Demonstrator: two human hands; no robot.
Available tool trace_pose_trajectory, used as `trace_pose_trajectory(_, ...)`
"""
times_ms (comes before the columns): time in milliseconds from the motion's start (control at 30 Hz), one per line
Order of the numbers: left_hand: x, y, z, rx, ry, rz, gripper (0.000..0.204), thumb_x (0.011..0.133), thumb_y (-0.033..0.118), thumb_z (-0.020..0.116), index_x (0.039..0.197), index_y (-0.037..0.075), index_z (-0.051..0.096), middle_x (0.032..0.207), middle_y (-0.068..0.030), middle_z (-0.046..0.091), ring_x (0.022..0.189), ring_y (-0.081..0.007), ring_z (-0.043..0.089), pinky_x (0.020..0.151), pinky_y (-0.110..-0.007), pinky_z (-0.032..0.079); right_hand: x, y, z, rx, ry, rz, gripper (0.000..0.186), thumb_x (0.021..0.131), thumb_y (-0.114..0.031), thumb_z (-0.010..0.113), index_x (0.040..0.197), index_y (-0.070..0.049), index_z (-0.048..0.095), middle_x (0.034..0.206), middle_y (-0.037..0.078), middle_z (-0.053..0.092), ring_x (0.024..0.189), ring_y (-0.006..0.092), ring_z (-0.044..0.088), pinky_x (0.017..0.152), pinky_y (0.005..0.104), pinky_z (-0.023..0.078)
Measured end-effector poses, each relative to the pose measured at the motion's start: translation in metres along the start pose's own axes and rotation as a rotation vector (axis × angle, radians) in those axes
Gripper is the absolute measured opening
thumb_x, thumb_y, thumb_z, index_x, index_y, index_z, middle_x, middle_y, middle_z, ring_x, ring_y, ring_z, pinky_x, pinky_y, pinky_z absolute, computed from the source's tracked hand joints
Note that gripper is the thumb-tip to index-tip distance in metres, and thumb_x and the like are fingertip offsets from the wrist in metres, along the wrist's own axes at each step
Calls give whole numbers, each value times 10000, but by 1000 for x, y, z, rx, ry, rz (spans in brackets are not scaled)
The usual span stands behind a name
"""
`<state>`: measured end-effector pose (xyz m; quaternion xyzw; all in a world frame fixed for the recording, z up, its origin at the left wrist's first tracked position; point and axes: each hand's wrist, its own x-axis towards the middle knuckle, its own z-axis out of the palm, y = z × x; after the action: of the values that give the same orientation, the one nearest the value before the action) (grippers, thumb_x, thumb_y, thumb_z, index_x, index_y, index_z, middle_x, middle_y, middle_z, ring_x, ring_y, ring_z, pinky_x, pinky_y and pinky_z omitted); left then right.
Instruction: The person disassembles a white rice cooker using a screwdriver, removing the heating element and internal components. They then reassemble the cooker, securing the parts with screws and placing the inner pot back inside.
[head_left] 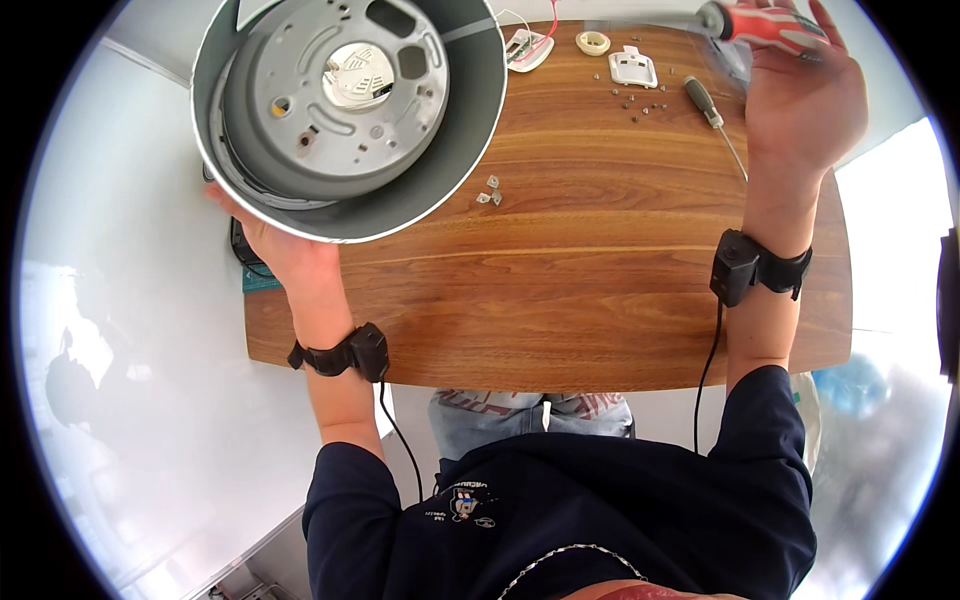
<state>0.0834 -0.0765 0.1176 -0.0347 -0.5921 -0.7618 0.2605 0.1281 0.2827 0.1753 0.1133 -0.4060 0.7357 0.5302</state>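
Observation:
My left hand grips a large grey metal cylindrical housing from beneath, tilted so its inside faces me; an inner metal plate with slots, holes and a white part shows inside. At the upper right, my right hand is closed on a red screwdriver, its shaft pointing left and blurred. Below that hand a grey-handled screwdriver lies on the wooden table, near several small screws and a white plastic plate. Several small metal pieces lie mid-table.
A tape roll and a white device with wires sit at the far edge. A dark object on a green mat is partly hidden at the left. Black wrist units with cables are strapped to both forearms.

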Motion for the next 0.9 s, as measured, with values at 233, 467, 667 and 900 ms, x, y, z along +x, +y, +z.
trace_pose_trajectory(233, 17, -46, -58, -481, 8, -472, 488, 1109, 361, 470, 1460, 24, 494, 1414, -118, 591, 1241, -226, 616, 1073, -374, 532, -4, -6, 7, 12, -394, 98, 235, 994, -131, 595, 1177, 15, 580, 868, 47, 628, 700, 165, 646, 614, 308, 554)
trace_pose_trajectory(467, 25, -65, -51, -567, -130, -529, 480, 1107, 350, 473, 1457, 22, 496, 1409, -117, 595, 1235, -224, 619, 1067, -372, 534, -68, 24, 25, -881, -1309, -492, 268, 798, 13, 692, 1048, -81, 715, 1061, 39, 672, 892, 237, 682, 718, 327, 591)
trace_pose_trajectory(667, 17, -85, -46, -622, -209, -594, 473, 1106, 341, 476, 1454, 21, 498, 1404, -116, 598, 1230, -222, 622, 1062, -370, 536, -109, 58, 14, -1031, -1552, -292, 401, 788, 24, 649, 1162, -114, 697, 1161, 51, 661, 909, 276, 672, 730, 386, 571)
trace_pose_trajectory(900, 10, -96, -53, -647, -242, -629, 465, 1105, 330, 479, 1452, 20, 501, 1399, -115, 602, 1224, -220, 625, 1055, -368, 539, -126, 74, 6, -1061, -1653, -138, 269, 846, -35, 645, 1099, -81, 722, 1102, 69, 644, 911, 294, 668, 751, 428, 568)
